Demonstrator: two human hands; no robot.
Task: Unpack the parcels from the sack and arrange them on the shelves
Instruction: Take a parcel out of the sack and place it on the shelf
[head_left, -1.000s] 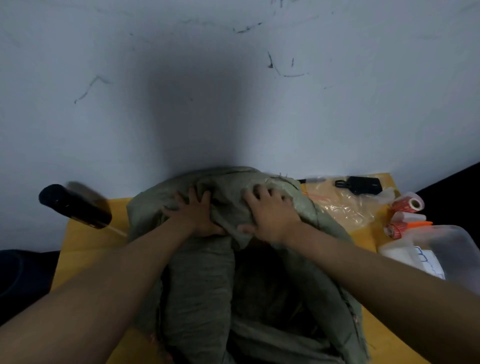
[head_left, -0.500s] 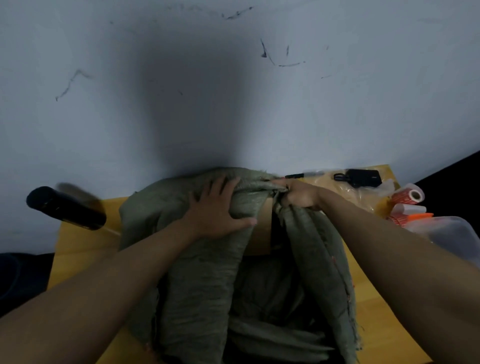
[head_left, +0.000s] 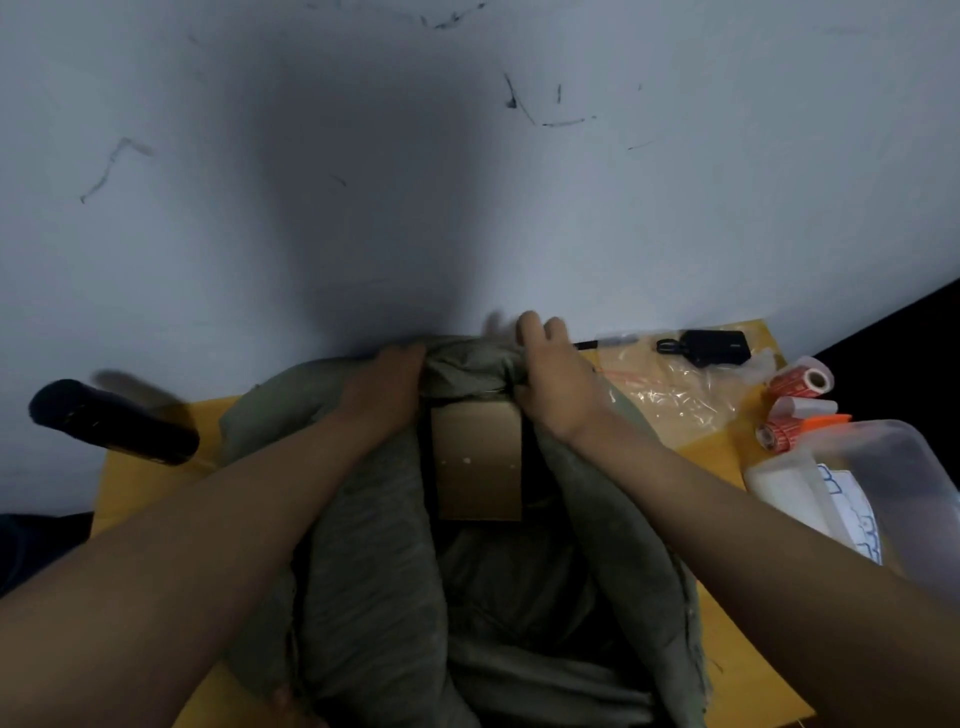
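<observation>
A grey-green woven sack (head_left: 374, 561) lies on a yellow table (head_left: 135, 499), its mouth pulled apart toward me. Inside the opening a brown cardboard parcel (head_left: 478, 462) shows between the two folds. My left hand (head_left: 387, 387) grips the sack's far edge on the left of the parcel. My right hand (head_left: 550, 379) holds the bunched sack cloth on the right, its fingertips blurred above the fabric. The lower part of the sack's inside is dark and its contents are hidden.
A black cylinder (head_left: 111, 422) lies at the table's left. On the right are a clear plastic bag (head_left: 675, 395), a black device (head_left: 714, 347), a pen (head_left: 608, 342), red label rolls (head_left: 800, 379) and a translucent plastic bin (head_left: 883, 483). A grey wall (head_left: 467, 182) stands close behind.
Both hands have moved to the sack's far edge and drawn the cloth apart. The brown parcel, covered a second ago, now shows in the opening.
</observation>
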